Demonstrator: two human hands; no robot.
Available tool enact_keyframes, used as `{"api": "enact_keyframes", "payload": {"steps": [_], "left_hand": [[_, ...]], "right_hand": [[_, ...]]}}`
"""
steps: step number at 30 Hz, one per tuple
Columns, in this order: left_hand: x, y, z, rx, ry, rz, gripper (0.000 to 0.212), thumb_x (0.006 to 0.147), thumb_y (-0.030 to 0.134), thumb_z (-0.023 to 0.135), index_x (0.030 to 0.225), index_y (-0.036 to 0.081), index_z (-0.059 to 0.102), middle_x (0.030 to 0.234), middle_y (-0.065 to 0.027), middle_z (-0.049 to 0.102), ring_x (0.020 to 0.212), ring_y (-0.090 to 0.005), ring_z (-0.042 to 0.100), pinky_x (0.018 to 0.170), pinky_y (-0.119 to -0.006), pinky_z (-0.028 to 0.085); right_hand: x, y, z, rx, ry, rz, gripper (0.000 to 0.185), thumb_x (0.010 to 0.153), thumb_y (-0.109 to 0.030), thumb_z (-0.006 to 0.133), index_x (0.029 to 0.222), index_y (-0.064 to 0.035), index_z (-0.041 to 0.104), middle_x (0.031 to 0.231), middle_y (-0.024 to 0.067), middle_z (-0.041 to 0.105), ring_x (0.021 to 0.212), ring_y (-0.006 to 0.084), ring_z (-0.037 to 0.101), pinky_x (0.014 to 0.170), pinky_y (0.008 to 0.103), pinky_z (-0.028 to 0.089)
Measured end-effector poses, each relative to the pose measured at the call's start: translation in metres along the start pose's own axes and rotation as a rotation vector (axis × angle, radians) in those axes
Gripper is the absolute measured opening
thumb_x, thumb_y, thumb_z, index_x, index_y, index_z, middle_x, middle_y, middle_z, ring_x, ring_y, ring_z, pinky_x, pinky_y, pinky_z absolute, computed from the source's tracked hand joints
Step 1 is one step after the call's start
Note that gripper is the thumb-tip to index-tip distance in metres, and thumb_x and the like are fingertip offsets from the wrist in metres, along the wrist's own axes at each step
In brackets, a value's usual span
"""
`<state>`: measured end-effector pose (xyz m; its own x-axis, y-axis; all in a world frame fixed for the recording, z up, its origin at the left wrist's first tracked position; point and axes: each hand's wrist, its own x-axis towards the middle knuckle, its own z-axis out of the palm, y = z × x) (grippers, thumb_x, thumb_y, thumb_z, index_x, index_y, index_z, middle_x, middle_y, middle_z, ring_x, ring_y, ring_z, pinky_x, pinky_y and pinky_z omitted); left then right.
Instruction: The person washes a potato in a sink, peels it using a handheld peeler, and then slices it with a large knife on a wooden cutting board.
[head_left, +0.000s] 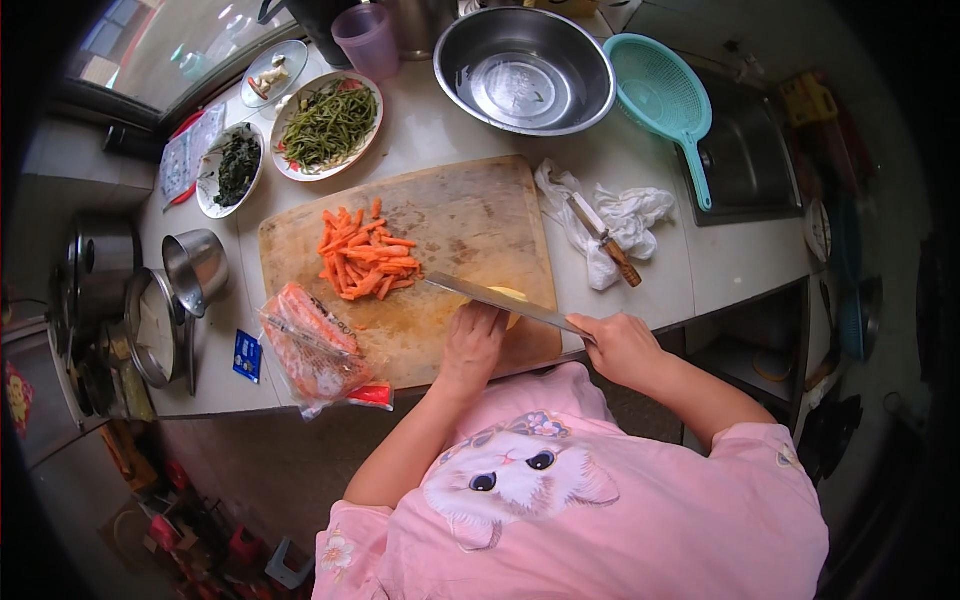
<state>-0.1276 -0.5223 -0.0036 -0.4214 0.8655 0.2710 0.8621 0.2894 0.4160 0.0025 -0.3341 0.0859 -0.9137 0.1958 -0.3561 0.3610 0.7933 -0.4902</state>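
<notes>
My right hand (624, 345) grips the handle of a broad-bladed kitchen knife (484, 293), whose blade reaches leftward across the wooden cutting board (472, 202). Beneath and behind the blade is a yellow piece of vegetable (511, 292), perhaps peeled potato, mostly hidden. The fingers of my left hand (474, 341) are bent over it, pressing it to the board close to the blade. A heap of orange carrot sticks (367, 255) lies left of the knife tip. At the board's near left corner rests a clear plastic bag of carrots (311, 337).
Behind the board are a plate of green beans (330, 124), a bowl of dark greens (237, 169), a steel basin (525, 71) and a turquoise strainer (660, 90). A peeler (611, 244) lies on white cloth (637, 210) to the right. A sink (739, 150) is beyond. Left stands a steel pot (196, 266).
</notes>
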Motion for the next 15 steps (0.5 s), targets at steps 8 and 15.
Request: {"api": "enact_keyframes", "payload": {"steps": [8, 15], "left_hand": [[-0.002, 0.000, 0.001, 0.078, -0.026, -0.001, 0.037, 0.076, 0.010, 0.056, 0.112, 0.003, 0.060, 0.114, -0.0099, 0.054, 0.110, -0.0275, 0.050, 0.093, -0.039, 0.041], [-0.002, 0.002, -0.001, 0.109, -0.018, -0.013, 0.044, 0.075, 0.010, 0.057, 0.118, 0.006, 0.057, 0.117, -0.0088, 0.053, 0.113, -0.0268, 0.048, 0.094, -0.038, 0.040]], "right_hand": [[0.026, -0.005, 0.019, -0.033, -0.015, 0.009, 0.038, 0.075, -0.005, 0.055, 0.112, -0.0076, 0.062, 0.072, 0.0205, 0.063, 0.067, 0.0379, 0.063, 0.062, 0.0483, 0.050], [0.042, 0.004, 0.041, -0.038, 0.056, -0.027, 0.037, 0.075, -0.006, 0.057, 0.111, -0.0090, 0.063, 0.071, 0.0206, 0.062, 0.066, 0.0377, 0.062, 0.061, 0.0473, 0.049]]}}
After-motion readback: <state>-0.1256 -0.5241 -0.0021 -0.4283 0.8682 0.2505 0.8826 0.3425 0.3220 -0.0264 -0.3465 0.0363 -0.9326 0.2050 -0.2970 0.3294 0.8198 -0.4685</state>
